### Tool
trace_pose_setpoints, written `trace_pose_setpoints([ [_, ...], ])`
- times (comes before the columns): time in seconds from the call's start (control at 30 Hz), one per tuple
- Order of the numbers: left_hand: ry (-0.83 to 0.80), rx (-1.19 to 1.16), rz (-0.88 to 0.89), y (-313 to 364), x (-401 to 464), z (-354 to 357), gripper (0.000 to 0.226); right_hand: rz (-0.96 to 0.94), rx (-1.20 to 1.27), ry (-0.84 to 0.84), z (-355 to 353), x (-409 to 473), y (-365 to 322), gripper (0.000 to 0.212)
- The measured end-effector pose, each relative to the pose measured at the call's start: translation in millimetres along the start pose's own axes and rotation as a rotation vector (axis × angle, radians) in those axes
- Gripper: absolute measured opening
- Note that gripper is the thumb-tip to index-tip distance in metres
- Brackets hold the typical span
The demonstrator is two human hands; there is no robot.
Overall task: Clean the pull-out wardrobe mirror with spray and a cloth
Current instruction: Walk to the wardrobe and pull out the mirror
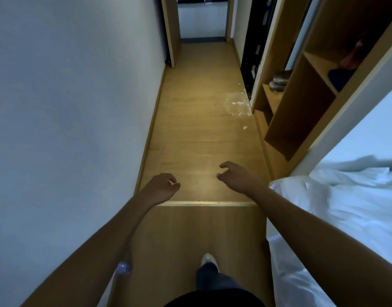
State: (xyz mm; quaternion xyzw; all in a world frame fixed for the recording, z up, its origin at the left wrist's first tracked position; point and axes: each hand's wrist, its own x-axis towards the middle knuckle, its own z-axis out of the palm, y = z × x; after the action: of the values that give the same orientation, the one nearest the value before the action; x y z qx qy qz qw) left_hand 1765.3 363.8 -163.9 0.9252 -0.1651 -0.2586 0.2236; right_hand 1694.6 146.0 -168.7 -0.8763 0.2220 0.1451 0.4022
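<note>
Over the wooden floor [197,138]: both hands are stretched forward, apart from each other, touching nothing.
Left hand [161,187]: fingers loosely curled inward, holding nothing.
Right hand [237,177]: fingers spread and slightly bent, thumb apart, holding nothing.
Wardrobe [301,96]: ahead on the right, open wooden shelves with folded things inside; whether the mirror shows here, I cannot tell.
Bed [345,207]: white sheets beside the right forearm.
Wall [68,107]: plain, along the left.

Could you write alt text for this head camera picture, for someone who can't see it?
A person walks along a narrow wooden-floored passage, left hand and right hand out in front, loosely curled and holding nothing. An open wooden wardrobe stands ahead on the right, a white bed beside them, a plain wall on the left.
</note>
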Motion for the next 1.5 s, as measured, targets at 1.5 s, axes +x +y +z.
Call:
trace_pose_setpoints([
  [1.5, -0.206, 0.076, 0.451, 261, 745, -246, 0.026, 0.330, 0.337, 0.385, -345, 608, -96, 0.043],
])
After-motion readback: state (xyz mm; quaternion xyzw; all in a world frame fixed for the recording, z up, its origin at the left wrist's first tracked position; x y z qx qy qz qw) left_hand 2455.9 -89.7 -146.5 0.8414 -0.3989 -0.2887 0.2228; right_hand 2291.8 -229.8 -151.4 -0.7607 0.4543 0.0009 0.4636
